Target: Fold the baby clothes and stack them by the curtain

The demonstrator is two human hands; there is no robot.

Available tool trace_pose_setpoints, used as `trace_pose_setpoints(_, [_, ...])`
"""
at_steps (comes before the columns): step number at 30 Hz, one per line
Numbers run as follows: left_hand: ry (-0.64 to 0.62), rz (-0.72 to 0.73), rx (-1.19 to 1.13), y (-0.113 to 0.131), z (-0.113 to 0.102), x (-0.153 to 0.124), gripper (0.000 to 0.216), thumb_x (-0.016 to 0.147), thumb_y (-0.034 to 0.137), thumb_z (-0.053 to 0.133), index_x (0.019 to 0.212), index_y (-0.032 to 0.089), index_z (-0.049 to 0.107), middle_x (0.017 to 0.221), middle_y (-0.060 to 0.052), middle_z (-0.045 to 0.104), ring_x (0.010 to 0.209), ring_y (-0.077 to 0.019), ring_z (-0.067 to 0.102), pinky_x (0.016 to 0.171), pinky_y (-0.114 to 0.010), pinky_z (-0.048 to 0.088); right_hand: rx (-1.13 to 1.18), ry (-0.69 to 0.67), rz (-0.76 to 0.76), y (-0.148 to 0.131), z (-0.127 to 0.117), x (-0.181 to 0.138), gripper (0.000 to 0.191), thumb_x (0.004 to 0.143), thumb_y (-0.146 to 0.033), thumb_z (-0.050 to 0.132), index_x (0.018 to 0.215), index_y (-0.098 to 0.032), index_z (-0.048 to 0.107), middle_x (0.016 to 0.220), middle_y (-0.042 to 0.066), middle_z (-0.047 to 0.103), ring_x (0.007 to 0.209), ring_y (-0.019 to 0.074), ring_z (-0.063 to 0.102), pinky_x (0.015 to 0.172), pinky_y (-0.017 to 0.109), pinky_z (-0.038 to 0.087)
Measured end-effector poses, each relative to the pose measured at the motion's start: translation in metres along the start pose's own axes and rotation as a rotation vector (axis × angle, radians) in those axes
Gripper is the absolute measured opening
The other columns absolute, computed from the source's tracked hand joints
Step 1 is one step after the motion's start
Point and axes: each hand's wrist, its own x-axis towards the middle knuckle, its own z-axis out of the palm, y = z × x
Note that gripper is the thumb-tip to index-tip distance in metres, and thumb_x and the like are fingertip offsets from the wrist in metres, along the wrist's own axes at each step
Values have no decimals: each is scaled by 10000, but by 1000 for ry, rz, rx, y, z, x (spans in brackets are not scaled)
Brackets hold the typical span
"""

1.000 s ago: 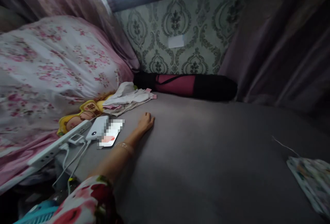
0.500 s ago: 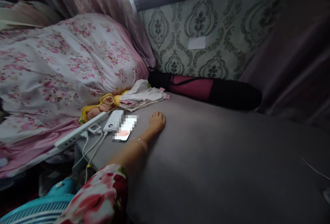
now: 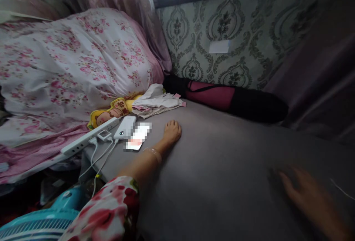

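My left hand (image 3: 172, 131) lies palm down on the grey sheet (image 3: 222, 167) of a bed, fingers loosely curled, holding nothing. A bangle circles its wrist and a red floral sleeve covers the upper arm. Just left of it lie a phone (image 3: 137, 137) and a white power bank (image 3: 125, 127). My right hand (image 3: 307, 193) is blurred at the lower right, fingers spread over the sheet, with nothing in it.
A white power strip (image 3: 88, 137) with cables hangs at the bed's left edge. Folded cloths (image 3: 158, 102) and a yellow cartoon cushion (image 3: 111, 112) lie behind the phone. A floral quilt (image 3: 69, 63) is heaped on the left. A dark and pink rolled bag (image 3: 230, 100) lies along the wallpapered wall.
My right hand has come into view at the lower right, moving over the sheet. The view has shifted leftward and the patterned cloth at the right edge is out of sight. My left hand stays put.
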Motion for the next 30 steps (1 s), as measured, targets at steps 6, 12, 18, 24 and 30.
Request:
trace_pose_setpoints(6, [7,33,37,1,-2,0,385,978,305,316,1114,79,596,1154,-191,596,1094,-294,529,939,-418,381,165,-201,-207,-112,61,17,568,910,-472,308,1305,-147,555,1415,171,503,1328,300,454,1073,503,374])
trace_pose_setpoints(12, [-67,152,53,-9,-10,8,376,974,323,333,1068,98,619,1103,-201,615,1046,-293,550,903,-421,407,174,-304,-294,-180,54,13,594,954,-464,288,1389,-108,479,1479,183,426,1364,303,403,1095,514,337])
trace_pose_setpoints(18, [-77,121,18,-51,-27,40,330,959,334,385,1053,154,645,1126,-150,605,1017,-243,572,894,-352,432,113,-272,-324,-188,62,5,607,974,-467,246,1404,-101,469,1492,174,416,1409,301,330,1141,552,233])
trace_pose_setpoints(24, [131,-89,186,-100,-49,68,330,905,365,475,1034,156,696,1347,-194,493,1263,-369,414,1001,-492,361,74,-231,-321,-192,58,2,591,985,-445,238,1396,-101,486,1483,159,438,1389,300,360,1133,541,242])
trace_pose_setpoints(30, [33,-145,222,-129,-52,82,350,906,388,445,1035,198,710,1396,-174,480,1340,-390,332,1035,-560,292,71,-245,-306,-196,51,3,566,986,-410,266,1388,-86,498,1474,173,446,1382,309,367,1125,546,249])
